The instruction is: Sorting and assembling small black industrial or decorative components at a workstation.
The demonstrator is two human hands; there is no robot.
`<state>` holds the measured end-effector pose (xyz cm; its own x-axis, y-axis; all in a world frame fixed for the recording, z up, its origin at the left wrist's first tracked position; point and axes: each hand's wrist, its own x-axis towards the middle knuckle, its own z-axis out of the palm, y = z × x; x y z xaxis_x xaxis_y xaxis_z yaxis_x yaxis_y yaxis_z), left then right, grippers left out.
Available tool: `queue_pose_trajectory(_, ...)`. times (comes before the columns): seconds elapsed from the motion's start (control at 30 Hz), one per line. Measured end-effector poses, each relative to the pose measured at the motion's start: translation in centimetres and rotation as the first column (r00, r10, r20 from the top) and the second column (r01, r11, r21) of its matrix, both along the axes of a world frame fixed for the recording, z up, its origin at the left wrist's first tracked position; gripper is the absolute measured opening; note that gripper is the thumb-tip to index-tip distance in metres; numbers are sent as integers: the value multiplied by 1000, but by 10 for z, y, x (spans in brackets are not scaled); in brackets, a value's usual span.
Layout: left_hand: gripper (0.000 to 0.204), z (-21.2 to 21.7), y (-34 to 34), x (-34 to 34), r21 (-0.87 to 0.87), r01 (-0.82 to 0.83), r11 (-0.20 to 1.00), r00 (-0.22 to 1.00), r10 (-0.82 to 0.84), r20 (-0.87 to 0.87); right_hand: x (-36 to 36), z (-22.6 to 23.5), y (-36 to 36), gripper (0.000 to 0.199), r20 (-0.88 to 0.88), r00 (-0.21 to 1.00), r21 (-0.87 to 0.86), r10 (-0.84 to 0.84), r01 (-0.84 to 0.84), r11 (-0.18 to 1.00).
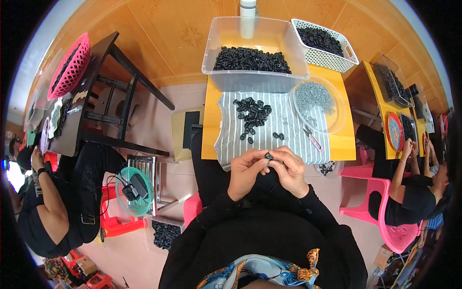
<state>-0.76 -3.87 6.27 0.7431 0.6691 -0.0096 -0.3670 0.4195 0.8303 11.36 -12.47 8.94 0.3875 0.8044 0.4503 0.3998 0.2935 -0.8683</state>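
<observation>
Grey-striped cloth (284,127) — black (glossy) rings (251,114).

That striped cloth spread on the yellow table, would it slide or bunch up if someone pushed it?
The striped cloth probably bunches rather than slides whole: its near edge already droops limply over the yellow table. It looks thin and light, so a tug would likely drag the small black pieces lying on it. The clear bin seems to rest at its far edge, perhaps pinning it.

Small cardboard box (383,256), lower right
</observation>
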Motion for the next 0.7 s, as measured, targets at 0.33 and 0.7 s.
queue_pose_trajectory(0.33,19,10,-3,-3,151,-10,988,1000,7,20,-5,6,-6,18,-57,998,9,-33,34,999)
queue_pose_trajectory(0.7,17,3,-3,-3,147,41,988,998,-48,50,-6,9,-11,15,-85,996,13,0,1,1000)
